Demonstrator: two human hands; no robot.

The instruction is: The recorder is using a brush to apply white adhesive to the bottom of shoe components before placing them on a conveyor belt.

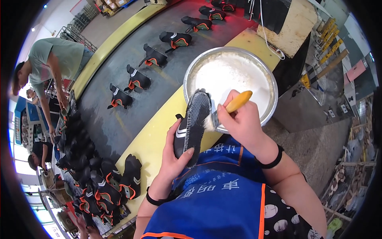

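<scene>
My left hand is closed round a black shoe upper, its stitched underside turned up and its toe pointing away from me. In my right hand is a paintbrush with a yellow handle, gripped between thumb and fingers. Its pale bristles are at the side edge of the shoe's underside. Just beyond both hands stands a wide metal basin with white paste or liquid in it. The basin rests on the yellow table edge.
A grey conveyor belt carries a row of black shoe uppers with orange trim. Many more are heaped at the left, one standing on the yellow ledge. A co-worker in a pale green shirt bends over the far left side.
</scene>
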